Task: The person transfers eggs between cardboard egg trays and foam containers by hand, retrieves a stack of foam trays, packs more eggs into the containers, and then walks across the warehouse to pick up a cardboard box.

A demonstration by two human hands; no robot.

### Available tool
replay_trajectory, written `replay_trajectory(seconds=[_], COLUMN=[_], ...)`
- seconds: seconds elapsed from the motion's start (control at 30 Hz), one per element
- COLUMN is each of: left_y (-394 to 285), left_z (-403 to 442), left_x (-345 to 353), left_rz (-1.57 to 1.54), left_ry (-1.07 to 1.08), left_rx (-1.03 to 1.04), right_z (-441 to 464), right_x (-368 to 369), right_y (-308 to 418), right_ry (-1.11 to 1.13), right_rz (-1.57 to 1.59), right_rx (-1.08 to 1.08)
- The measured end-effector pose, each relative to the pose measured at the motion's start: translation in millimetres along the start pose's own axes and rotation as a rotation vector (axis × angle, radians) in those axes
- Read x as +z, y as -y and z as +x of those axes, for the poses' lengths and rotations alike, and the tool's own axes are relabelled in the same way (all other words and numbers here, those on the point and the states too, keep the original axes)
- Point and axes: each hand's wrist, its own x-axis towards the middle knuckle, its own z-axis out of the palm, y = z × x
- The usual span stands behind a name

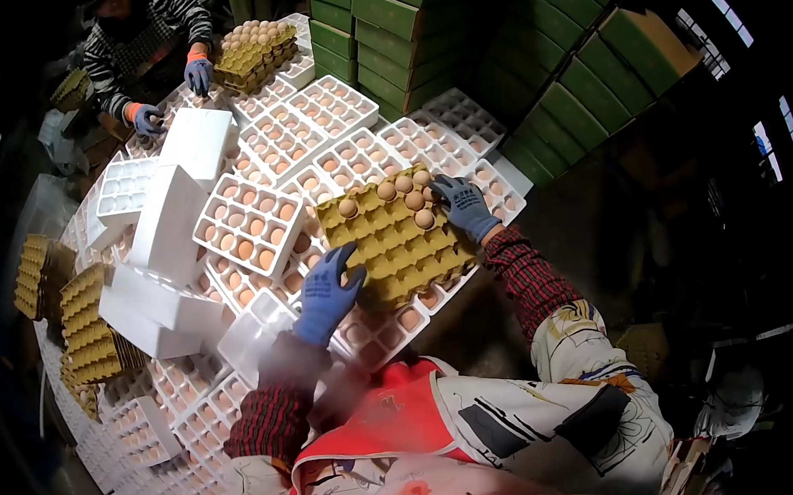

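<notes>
A yellow-green egg tray [397,252] lies tilted over white foam trays in front of me. Several brown eggs [403,183] sit in its upper right cells, and a single egg [348,208] rests near its upper left corner. My left hand [327,294], in a blue-grey glove, is at the tray's left edge with thumb and fingers apart and nothing between them. At the upper right edge is my right hand [467,207], gloved alike. Its fingers stretch toward the outermost eggs; whether they touch one is hard to make out.
White foam trays of eggs [248,225] cover the table. White foam blocks [168,225] and stacks of egg trays [93,325] stand on the left. Green boxes [393,39] are piled behind. Across the table, a co-worker's gloved hands [198,74] are over the egg trays.
</notes>
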Motion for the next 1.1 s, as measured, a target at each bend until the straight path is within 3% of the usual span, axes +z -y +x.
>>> replay_trajectory(seconds=[0.1,0.17,0.2,0.23,0.3,0.37,0.43,0.47,0.5,0.57,0.6,0.63,0.7,0.77,0.83,0.87,0.9,0.97,1.0,1.03,1.07,1.1], left_y=[-9.7,-20.4,-26.4,-29.6,-20.5,-12.7,-26.2,-16.5,-5.9,12.2,-17.4,-26.9,-16.5,-7.7,-13.9,-14.1,21.1,28.8,35.4,43.0,37.1,30.7], left_z=[86.3,114.4,119.4,121.7,125.6,120.9,117.8,118.4,124.5,144.2,150.1,152.5,162.4,162.9,156.2,150.1,151.9,156.4,163.6,171.7,182.2,192.0], left_x=[76.9,127.0,143.5,156.5,181.7,179.5,159.1,154.3,158.9,163.6,144.8,154.3,191.3,199.7,165.1,142.9,144.5,103.8,101.3,96.6,90.3,104.5], left_rz=[0.139,0.314,0.372,0.43,0.462,0.51,0.03,-0.205,-0.408,-0.281,-0.111,0.147,0.671,0.736,0.437,0.183,-0.413,-1.033,-0.876,-0.718,-0.107,0.31], left_ry=[0.178,0.288,0.309,0.327,0.298,0.278,0.119,-0.034,-0.148,-0.059,0.079,0.079,0.244,0.225,0.142,0.021,-0.032,-0.001,0.021,0.04,0.094,0.203], left_rx=[0.052,0.047,0.052,0.054,0.041,0.014,-0.086,-0.03,-0.083,-0.099,-0.152,-0.117,-0.146,-0.144,-0.095,-0.109,-0.131,-0.403,-0.334,-0.268,-0.113,-0.17], right_z=[13.9,19.3,17.5,14.5,17.8,27.6,45.8,59.0,63.5,71.7,75.3,75.0,72.9,67.9,67.9,70.0,75.9,90.3,93.2,91.6,94.9,100.2], right_x=[26.2,23.0,19.8,37.6,20.0,2.1,11.0,7.5,17.8,35.0,33.7,30.4,25.1,36.7,-5.3,-6.8,3.9,35.7,29.2,40.8,48.0,57.5], right_y=[-33.9,-39.4,-39.2,-53.1,-61.0,-46.6,-69.7,-66.9,-66.6,-68.9,-63.5,-59.0,-65.7,-74.0,-60.4,-55.6,-58.7,-65.9,-44.5,-32.8,-23.3,-10.6], right_ry=[0.065,0.085,-0.061,-0.17,-0.135,-0.228,0.039,0.192,0.062,0.209,0.352,0.337,0.124,0.044,0.164,0.184,0.191,0.122,0.255,0.204,0.272,0.332], right_rz=[0.07,0.136,0.27,0.654,1.425,1.731,1.542,1.22,0.718,0.054,0.013,-0.056,0.279,1.355,1.675,1.722,1.725,0.648,0.324,0.047,-0.133,-0.312], right_rx=[-0.199,-0.086,0.007,0.154,0.585,0.522,0.695,0.548,0.092,-0.161,-0.148,-0.153,-0.07,0.341,0.581,0.601,0.603,-0.13,-0.038,-0.125,-0.112,-0.106])
